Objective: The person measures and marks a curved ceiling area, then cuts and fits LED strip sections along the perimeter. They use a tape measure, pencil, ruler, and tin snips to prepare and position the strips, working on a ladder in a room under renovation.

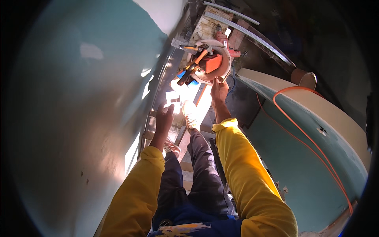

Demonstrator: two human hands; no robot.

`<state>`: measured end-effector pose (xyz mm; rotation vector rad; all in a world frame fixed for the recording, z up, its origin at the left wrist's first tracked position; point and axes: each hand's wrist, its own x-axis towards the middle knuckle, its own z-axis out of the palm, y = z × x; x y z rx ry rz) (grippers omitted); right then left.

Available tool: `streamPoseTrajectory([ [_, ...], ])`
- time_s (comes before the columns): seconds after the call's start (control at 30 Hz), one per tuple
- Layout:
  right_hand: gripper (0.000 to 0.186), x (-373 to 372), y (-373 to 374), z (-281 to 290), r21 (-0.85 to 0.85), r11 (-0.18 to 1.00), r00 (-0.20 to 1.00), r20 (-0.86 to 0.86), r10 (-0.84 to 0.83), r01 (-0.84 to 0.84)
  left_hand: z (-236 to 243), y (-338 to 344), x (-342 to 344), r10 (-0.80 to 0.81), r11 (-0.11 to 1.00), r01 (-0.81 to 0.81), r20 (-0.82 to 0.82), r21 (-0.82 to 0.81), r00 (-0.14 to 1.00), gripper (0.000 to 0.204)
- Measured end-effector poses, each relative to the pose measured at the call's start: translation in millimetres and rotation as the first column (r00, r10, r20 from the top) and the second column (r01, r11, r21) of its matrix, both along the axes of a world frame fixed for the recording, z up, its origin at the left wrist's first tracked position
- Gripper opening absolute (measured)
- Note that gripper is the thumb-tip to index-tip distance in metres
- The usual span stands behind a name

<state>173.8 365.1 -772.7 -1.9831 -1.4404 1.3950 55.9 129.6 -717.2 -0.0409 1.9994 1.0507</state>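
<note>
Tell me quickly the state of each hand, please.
Left hand: cannot be told, because of glare.
Right hand: at the round, pale bucket; grip cannot be told.

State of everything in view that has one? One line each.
Bucket: open-topped, tools in and over it.
Hammer: lying slantwise at the bucket, head uppermost in the picture.
Red drill: beside the bucket; on or off unclear.
Orange cable: loose, looped over the low wall.
Left hand: raised; grip unclear in glare.
Right hand: at bucket rim; grip unclear.

Yellow sleeves (246, 170) with bunched cuffs (226, 125); blue shirt front (221, 228), pale print (185, 228); dark trousers (205, 168); pale shoes (172, 148).
</note>
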Motion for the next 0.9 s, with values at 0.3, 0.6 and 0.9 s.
streamPoseTrajectory([
  [0.3,0.101,-43.6,70.6,-95.0,-0.264,0.958,0.994,0.019,-0.112,0.113,-106.5,123.4,-25.5,-0.215,0.968,0.233,0.174,-0.095,0.961,0.060],
  [0.6,0.086,-18.3,98.0,-41.6,-0.389,0.883,0.842,0.354,0.408,-0.264,-3.9,160.8,-48.9,-0.445,0.892,0.432,-0.438,-0.136,0.781,0.031],
  [0.9,0.060,8.4,119.7,-140.4,0.298,0.906,0.954,0.100,0.284,-0.301,51.4,197.0,-72.7,-0.612,0.774,0.601,-0.481,-0.201,0.628,0.033],
])
